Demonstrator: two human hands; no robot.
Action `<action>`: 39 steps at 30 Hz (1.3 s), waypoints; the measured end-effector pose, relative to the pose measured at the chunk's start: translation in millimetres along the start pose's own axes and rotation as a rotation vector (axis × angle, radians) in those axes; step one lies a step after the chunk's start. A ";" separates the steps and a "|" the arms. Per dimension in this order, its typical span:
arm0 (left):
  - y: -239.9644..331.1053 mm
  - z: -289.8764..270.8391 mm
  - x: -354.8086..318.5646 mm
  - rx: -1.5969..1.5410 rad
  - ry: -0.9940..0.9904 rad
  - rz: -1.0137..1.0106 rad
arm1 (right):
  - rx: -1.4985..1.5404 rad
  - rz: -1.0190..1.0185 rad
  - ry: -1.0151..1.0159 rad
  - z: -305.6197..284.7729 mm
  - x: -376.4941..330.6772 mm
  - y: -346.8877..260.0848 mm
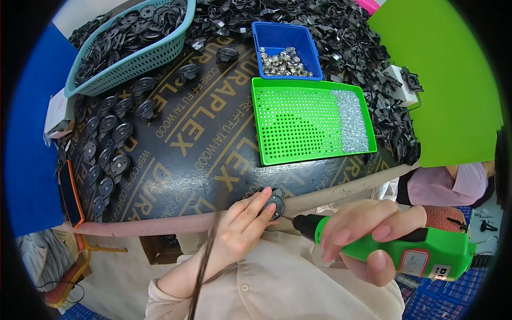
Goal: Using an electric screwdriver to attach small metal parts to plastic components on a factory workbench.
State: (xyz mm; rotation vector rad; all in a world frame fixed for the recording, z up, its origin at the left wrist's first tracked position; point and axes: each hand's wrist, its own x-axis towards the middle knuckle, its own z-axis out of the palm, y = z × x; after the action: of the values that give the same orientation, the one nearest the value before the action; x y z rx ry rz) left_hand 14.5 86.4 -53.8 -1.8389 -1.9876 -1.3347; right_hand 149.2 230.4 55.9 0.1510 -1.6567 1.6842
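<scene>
My left hand (242, 221) presses a small round black plastic part (279, 198) with a flared end against the table's near edge, fingers lying over it. In my right hand (380, 226) is a green and black electric screwdriver (397, 249), wrapped by the fingers and held almost level. Its thin bit (287, 217) points left at the black part, close to its lower edge; whether bit and part touch I cannot tell. Beyond my hands lies a green perforated tray (314, 156) with small silver screws (352, 120) heaped at its right end.
A blue bin (260, 37) of round metal pieces stands behind the tray. At the far left is a teal basket (140, 63) full of black discs. Loose black assemblies (109, 128) sit on the left; black parts (346, 26) pile at the back. An orange-edged phone (71, 193) lies at the left edge.
</scene>
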 end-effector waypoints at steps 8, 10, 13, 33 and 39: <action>-0.1 -0.6 0.5 0.020 -0.001 0.003 | -0.083 -0.019 -0.098 2.6 8.2 1.3; -0.9 -0.6 -2.5 0.024 -0.007 -0.015 | -0.042 -0.015 -0.084 1.6 7.0 6.8; -0.4 -0.7 -1.0 0.023 -0.002 -0.010 | -0.067 0.009 -0.140 0.1 10.4 4.9; 1.0 3.2 -1.5 0.024 0.016 -0.017 | -0.416 -0.147 0.517 -79.1 73.3 55.5; 0.0 3.2 -1.0 0.029 0.023 -0.020 | -0.396 -0.173 0.483 -77.4 78.1 59.6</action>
State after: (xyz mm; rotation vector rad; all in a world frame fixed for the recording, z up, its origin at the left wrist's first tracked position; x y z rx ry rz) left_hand 16.2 87.8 -56.3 -1.7881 -2.0083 -1.3185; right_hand 91.6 340.2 40.2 -0.2770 -1.5152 1.1231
